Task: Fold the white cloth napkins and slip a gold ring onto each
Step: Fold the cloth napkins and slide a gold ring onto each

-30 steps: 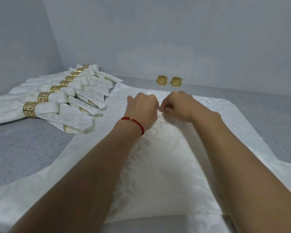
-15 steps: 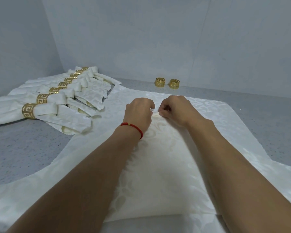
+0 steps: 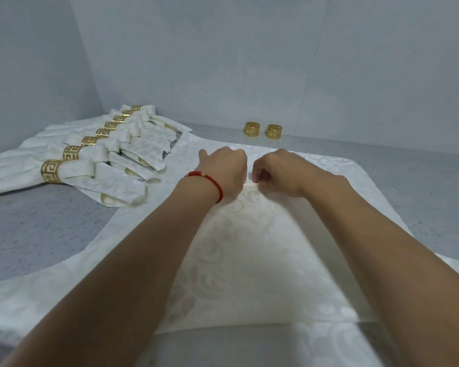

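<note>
A white patterned napkin [image 3: 249,260] lies spread on the grey table, its near corner folded up toward the middle. My left hand [image 3: 227,172], with a red cord at the wrist, and my right hand [image 3: 278,170] sit side by side at the tip of that folded corner, both pinching the cloth there. Two loose gold rings [image 3: 252,128] [image 3: 274,131] stand beyond the napkin near the back wall. Several folded napkins with gold rings [image 3: 51,171] lie in a row at the left.
The grey speckled table [image 3: 37,229] meets the walls at the back and left. The ringed napkins [image 3: 122,165] overlap the spread napkin's far left corner. Bare tabletop shows at the right [image 3: 421,194].
Both hands have drawn slightly back toward me with the folded corner tip, and a small gap has opened between them.
</note>
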The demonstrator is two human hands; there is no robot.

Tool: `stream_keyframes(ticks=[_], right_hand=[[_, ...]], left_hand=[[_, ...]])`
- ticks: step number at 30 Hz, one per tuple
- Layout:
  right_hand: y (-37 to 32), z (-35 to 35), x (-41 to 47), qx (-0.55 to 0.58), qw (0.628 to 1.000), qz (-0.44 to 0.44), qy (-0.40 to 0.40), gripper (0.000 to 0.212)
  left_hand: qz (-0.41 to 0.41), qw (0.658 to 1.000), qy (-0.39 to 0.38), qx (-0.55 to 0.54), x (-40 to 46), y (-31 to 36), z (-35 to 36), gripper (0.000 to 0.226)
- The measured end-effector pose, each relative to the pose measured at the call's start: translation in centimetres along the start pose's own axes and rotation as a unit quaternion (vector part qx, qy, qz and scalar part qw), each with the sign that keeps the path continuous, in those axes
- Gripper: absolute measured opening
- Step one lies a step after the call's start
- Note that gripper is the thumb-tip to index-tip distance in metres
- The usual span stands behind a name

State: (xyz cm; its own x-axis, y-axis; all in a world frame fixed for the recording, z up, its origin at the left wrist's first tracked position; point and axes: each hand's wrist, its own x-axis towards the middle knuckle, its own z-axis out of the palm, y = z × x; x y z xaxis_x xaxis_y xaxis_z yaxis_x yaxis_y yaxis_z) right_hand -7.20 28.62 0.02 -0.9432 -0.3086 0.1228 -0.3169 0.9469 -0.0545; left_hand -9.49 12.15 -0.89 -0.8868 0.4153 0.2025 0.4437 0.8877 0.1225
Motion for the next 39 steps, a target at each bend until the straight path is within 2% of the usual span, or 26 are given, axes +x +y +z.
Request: stream_keyframes(ticks=[3, 6, 9, 11, 13, 16, 19, 23, 27, 31, 36, 39], right_hand=[[0.5, 0.8, -0.3, 0.057, 0.997, 0.028, 0.045, 0.023], [0.8, 1.5, -0.4, 0.068, 0.995, 0.044, 0.058, 0.015], [0.7, 1.1, -0.8, 0.069, 0.995, 0.05, 0.049, 0.006], [0.8, 0.6, -1.1, 0.048, 0.997, 0.049, 0.033, 0.004], [0.9, 0.0, -1.3, 0.02, 0.998, 0.053, 0.008, 0.006], [1.4, -0.9, -1.8, 0.021, 0.997, 0.072, -0.027, 0.009], [1.5, -0.8, -2.3, -0.002, 0.998, 0.069, 0.001, 0.015], [1.1, 0.5, -2.7, -0.135, 0.987, 0.012, 0.08, 0.018], [1.4, 1.2, -2.9, -0.112, 0.99, 0.011, 0.087, 0.022], [1.0, 1.1, -3.6, -0.078, 0.992, 0.05, 0.081, 0.023], [0.8, 3.1, -4.4, 0.094, 0.974, 0.128, 0.161, 0.026], [1.3, 3.8, -4.3, 0.073, 0.975, 0.119, 0.176, 0.019]], left_hand=[[-0.031, 0.994, 0.015, -0.107, 0.4, -1.0, 0.4, 0.024], [-0.039, 0.989, 0.033, -0.141, -0.1, -1.4, 1.2, 0.017], [-0.022, 0.995, 0.036, -0.087, -0.4, -1.4, 1.6, 0.019], [0.004, 0.999, 0.048, -0.001, -0.3, -1.0, 1.6, 0.014], [0.046, 0.994, 0.055, 0.082, -0.3, -0.4, 1.9, 0.011], [0.099, 0.983, 0.081, 0.135, 0.0, 0.1, 2.3, 0.015], [0.13, 0.97, 0.113, 0.17, 0.0, 0.4, 2.3, 0.027], [0.138, 0.96, 0.138, 0.2, -0.9, 0.7, 2.0, 0.03], [0.124, 0.975, 0.102, 0.152, -0.9, 0.9, 1.3, 0.029], [0.157, 0.985, 0.01, 0.072, -0.7, 0.2, 0.5, 0.023], [0.059, 0.988, 0.07, -0.126, -1.5, -0.3, 1.9, 0.018], [0.032, 0.981, 0.099, -0.164, -2.0, -0.1, 2.5, 0.015]])
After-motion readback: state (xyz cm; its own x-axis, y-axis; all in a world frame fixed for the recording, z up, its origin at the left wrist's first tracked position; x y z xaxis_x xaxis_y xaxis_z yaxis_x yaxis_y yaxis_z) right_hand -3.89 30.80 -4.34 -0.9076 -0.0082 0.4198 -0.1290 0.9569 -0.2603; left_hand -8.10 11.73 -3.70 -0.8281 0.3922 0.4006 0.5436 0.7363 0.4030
